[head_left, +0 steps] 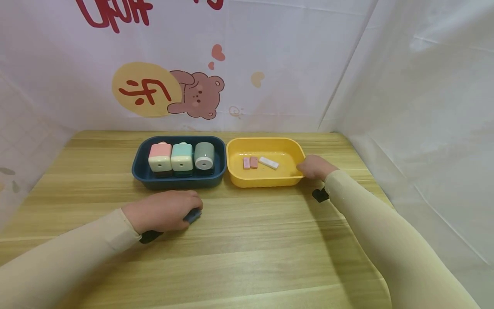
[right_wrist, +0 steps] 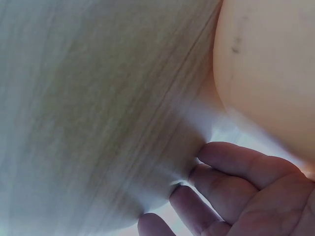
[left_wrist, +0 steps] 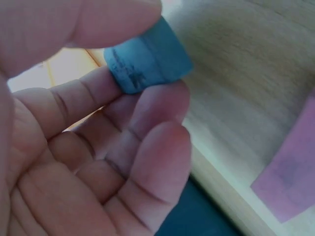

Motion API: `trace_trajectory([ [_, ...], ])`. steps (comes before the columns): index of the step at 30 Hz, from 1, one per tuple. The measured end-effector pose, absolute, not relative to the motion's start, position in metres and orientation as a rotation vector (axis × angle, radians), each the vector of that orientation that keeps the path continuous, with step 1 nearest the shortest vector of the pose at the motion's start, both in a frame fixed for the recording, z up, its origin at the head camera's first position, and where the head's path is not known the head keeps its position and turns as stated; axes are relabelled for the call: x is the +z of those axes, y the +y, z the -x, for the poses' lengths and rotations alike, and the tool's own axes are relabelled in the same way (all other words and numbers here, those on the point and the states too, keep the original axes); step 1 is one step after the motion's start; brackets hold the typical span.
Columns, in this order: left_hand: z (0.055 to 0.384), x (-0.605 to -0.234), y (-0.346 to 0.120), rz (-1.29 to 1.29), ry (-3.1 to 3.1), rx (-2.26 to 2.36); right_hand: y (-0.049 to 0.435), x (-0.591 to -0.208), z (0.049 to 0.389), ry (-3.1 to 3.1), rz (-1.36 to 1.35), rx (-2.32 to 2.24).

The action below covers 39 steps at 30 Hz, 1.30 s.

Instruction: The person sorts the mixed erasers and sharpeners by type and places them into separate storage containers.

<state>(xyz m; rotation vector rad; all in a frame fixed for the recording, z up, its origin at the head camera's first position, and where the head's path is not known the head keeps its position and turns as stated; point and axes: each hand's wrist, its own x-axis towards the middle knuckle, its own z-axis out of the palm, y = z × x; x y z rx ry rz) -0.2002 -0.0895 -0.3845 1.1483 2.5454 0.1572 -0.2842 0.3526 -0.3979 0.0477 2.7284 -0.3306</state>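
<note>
My left hand (head_left: 166, 210) is low over the table in front of the dark blue tray (head_left: 177, 184). Between its thumb and fingertips it pinches a small blue eraser (left_wrist: 147, 59) with dark printing, its upper side partly hidden by the thumb. My right hand (head_left: 318, 167) grips the right end of the yellow tray (head_left: 266, 182), thumb over the rim and the other fingers outside. In the right wrist view those curled fingers (right_wrist: 231, 194) are beside the tray's pale wall, close to the table. Inside the yellow tray are two small pink erasers (head_left: 250, 163) and a white eraser (head_left: 268, 163).
In the blue tray stand three pencil sharpeners: a pink one (head_left: 160, 156), a teal one (head_left: 182, 156) and a grey one (head_left: 204, 154). Both trays sit side by side near the back of the wooden table (head_left: 247, 249). A printed curtain (head_left: 270, 56) hangs behind.
</note>
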Motion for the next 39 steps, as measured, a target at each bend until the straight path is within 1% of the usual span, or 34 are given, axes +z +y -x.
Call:
trace_trajectory([
  [22,0.201,-0.385,-0.086,-1.132,2.568,0.171,0.355,-0.401,0.285,2.736,-0.033,-0.334],
  [39,0.206,-0.362,-0.066,-1.155,2.600,0.189,0.355,-0.401,0.286,2.742,-0.008,-0.331],
])
